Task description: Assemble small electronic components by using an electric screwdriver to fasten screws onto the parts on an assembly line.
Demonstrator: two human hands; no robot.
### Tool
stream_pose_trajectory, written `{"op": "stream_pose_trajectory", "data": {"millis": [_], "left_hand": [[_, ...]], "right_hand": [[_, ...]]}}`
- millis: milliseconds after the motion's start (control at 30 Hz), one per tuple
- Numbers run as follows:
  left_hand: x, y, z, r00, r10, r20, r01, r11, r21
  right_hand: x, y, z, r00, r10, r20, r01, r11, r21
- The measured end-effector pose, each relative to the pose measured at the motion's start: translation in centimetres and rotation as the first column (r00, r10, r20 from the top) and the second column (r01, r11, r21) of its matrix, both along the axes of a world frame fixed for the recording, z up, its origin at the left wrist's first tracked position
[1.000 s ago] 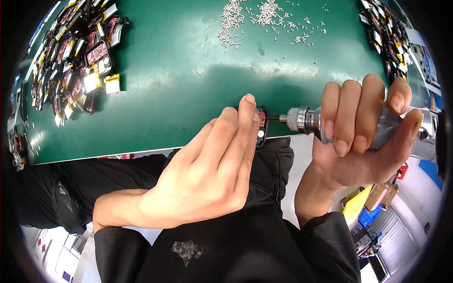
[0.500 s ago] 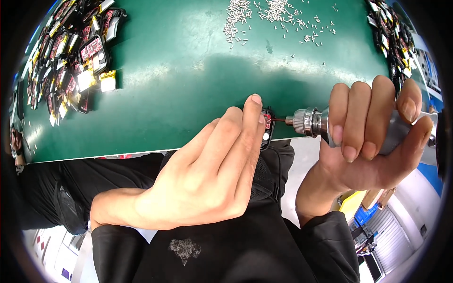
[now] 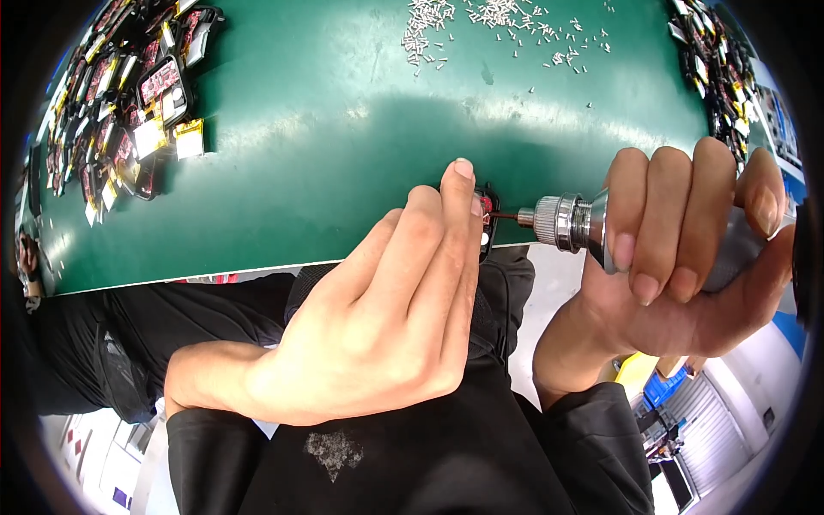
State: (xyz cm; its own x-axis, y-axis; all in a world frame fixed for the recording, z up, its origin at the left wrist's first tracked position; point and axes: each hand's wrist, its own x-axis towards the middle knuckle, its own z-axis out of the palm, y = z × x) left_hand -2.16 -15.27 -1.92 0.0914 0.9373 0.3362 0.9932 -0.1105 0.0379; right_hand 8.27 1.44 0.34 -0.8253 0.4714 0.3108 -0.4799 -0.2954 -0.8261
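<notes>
At the table's near edge my left hand [image 3: 382,309] grips a small black device casing [image 3: 487,240] with a red circuit board inside. Its fingers cover most of the casing; only the right side shows. My right hand [image 3: 678,249] is wrapped round a silver and grey electric screwdriver [image 3: 558,221], held level and pointing left. The thin bit of the screwdriver reaches the casing at the red board. Whether a screw sits under its tip is too small to tell.
Many open black casings [image 3: 163,90] with red boards and silver battery packs are heaped at the far left of the green table [image 3: 326,172]. Another such heap [image 3: 721,69] lies at the far right. Loose small screws [image 3: 429,30] are scattered at the back.
My right hand and the screwdriver have shifted slightly right. The left fingers now cover a bit more of the casing. The view has moved a little, so the heaps and screws sit slightly higher.
</notes>
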Motion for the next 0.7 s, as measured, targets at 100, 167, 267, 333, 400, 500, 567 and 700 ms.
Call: {"op": "stream_pose_trajectory", "data": {"millis": [100, 167, 267, 333, 400, 500, 567, 700], "left_hand": [[0.05, -0.01, 0.02, 1.000, -0.006, -0.015, 0.006, 1.000, -0.009], [0.03, -0.06, -0.03, 1.000, -0.007, -0.020, 0.007, 1.000, -0.004], [-0.07, -0.23, -0.19, 1.000, 0.000, -0.021, 0.000, 1.000, -0.005], [0.01, -0.30, -0.45, 1.000, 0.008, -0.011, -0.008, 0.999, 0.031], [0.00, -0.37, -0.51, 1.000, 0.006, -0.012, -0.005, 0.999, 0.033], [-0.06, -0.43, -0.54, 1.000, 0.006, -0.012, -0.006, 0.999, 0.032], [-0.05, -0.42, -0.57, 1.000, 0.007, -0.009, -0.007, 1.000, 0.030], [0.08, -0.28, -0.67, 1.000, 0.018, 0.003, -0.018, 0.999, 0.048]], "right_hand": [[0.25, -0.03, -0.02, 1.000, -0.004, -0.008, 0.004, 1.000, -0.005], [0.26, -0.09, -0.11, 0.999, -0.007, -0.052, 0.005, 1.000, -0.031], [0.09, -0.29, 0.01, 0.999, -0.002, -0.038, 0.001, 1.000, -0.031], [0.11, -0.52, -0.09, 0.999, -0.006, -0.042, 0.005, 0.999, -0.039], [0.11, -0.59, -0.18, 0.999, -0.013, -0.044, 0.011, 0.999, -0.046], [0.06, -0.50, -0.30, 0.999, 0.010, -0.046, -0.012, 0.999, -0.041], [0.10, -0.45, -0.38, 0.999, -0.003, -0.039, 0.002, 0.999, -0.032], [0.15, -0.45, -0.27, 0.999, -0.032, -0.011, 0.032, 0.999, -0.038]]}}
